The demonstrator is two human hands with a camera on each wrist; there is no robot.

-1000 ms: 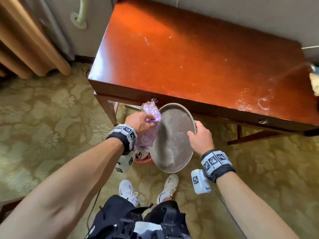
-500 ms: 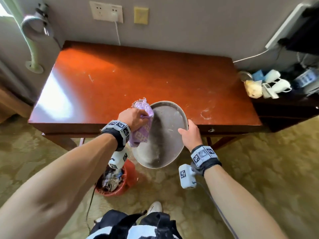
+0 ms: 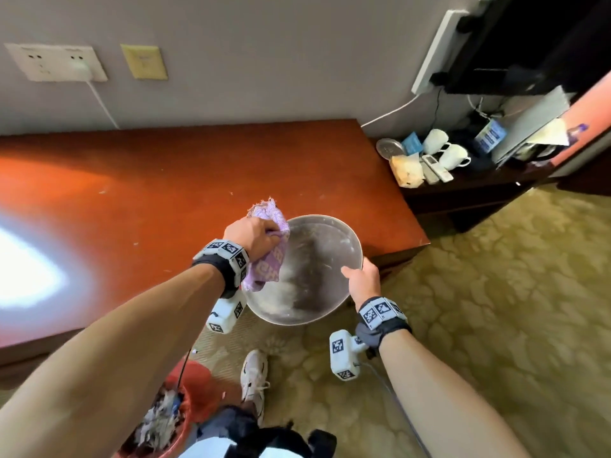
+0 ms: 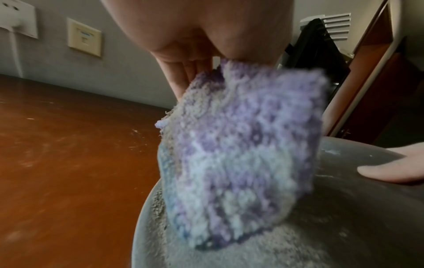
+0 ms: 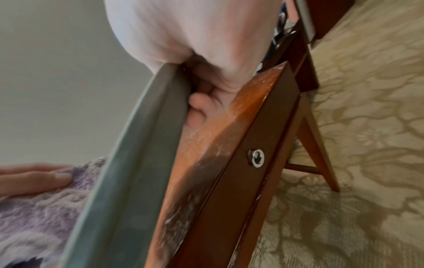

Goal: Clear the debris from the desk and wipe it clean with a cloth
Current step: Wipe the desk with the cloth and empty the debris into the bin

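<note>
We find no brand or readable writing on anything we hold; the cloth point(image 3: 266, 256) carries pale block shapes woven into its purple pile, too blurred to read as letters. Our wristbands bear black-and-white square marker patterns, not text.

The cloth is a fluffy purple-and-white towel, frayed at its upper edge, bunched in our left hand point(image 3: 252, 235). That grip is pinched on the cloth, fingers curled over its top, and the cloth hangs down from it onto the left inner side of the round metal tray point(image 3: 317, 302). The tray is grey and dusted with pale powder and grit. Our right hand point(image 3: 362, 280) grips the tray's right rim, thumb on the inside and fingers curled underneath. The tray is tilted and sits over the near edge of the reddish worktop point(image 3: 148, 193), between our two grips.

The left wrist view shows gritty powder gathered below the cloth on the tray floor and our right thumb lying on the rim. The right wrist view shows the tray's underside, our fingers point(image 5: 199, 108) between it and the worktop's dusty front edge, and a small metal lock fitting point(image 5: 256, 158). Only the head view shows the red bin point(image 3: 195, 388) of scraps on the floor, below our left grip.
</note>
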